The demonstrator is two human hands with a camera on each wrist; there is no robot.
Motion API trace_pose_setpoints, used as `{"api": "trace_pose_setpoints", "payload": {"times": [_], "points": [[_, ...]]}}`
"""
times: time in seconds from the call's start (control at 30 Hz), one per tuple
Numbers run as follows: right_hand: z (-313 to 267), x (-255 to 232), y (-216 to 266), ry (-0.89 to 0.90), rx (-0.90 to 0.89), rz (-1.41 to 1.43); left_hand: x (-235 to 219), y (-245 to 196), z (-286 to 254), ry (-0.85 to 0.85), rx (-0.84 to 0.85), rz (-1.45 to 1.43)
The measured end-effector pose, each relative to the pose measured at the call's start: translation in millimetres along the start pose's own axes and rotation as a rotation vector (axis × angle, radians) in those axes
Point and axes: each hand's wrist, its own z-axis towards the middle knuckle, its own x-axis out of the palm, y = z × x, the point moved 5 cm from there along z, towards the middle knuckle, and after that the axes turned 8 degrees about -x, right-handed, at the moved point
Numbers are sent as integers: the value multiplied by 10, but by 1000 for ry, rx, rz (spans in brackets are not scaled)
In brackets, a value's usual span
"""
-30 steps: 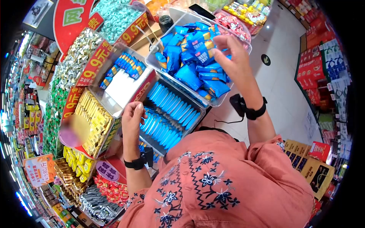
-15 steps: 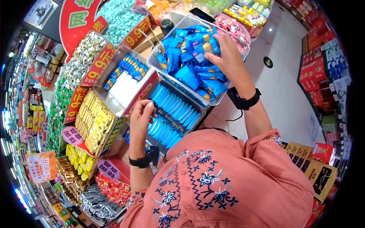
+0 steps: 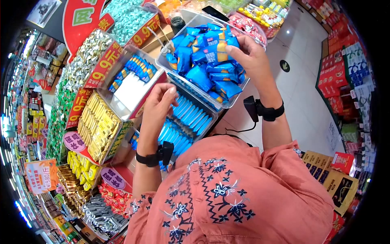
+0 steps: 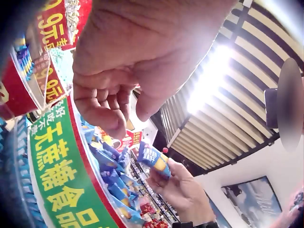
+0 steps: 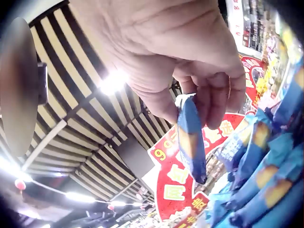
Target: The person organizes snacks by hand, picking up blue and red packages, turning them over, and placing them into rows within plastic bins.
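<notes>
My right hand (image 3: pixel 255 61) is over a clear plastic bin (image 3: pixel 185 83) heaped with blue snack packets. Between thumb and fingers it pinches one blue snack packet (image 5: pixel 191 137) by its end, and the packet hangs down above the others. The same packet (image 4: pixel 154 159) appears beyond my left hand in the left wrist view, its printed face turned to that camera. My left hand (image 3: pixel 157 105) hovers over a lower bin of upright blue packets (image 3: pixel 189 116), its fingers loosely curled with nothing in them.
Left of the bins stands a box with a white panel (image 3: pixel 130 91) and small blue packets. Yellow-wrapped snacks (image 3: pixel 99 126) fill another box nearby. A dark phone (image 3: pixel 215 13) and a dark jar (image 3: pixel 177 24) sit behind the heaped bin. Tiled floor (image 3: pixel 300 87) lies to the right.
My left hand has moved forward, closer to the heaped bin. My right hand has reached in among the blue packets, drawn back slightly, and now pinches one.
</notes>
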Motion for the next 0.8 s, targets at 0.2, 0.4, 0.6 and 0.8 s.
{"api": "trace_pose_setpoints", "payload": {"times": [0.2, 0.4, 0.6, 0.8], "points": [[-136, 218, 54, 72, 218, 381, 273, -303, 74, 115, 82, -117], [-230, 363, 23, 122, 312, 432, 440, -354, 108, 152, 79, -137], [-247, 401, 8, 135, 335, 470, 403, -284, 171, 125, 83, -176], [-259, 420, -11, 154, 357, 489, 334, -243, 188, 78, 63, -210]]}}
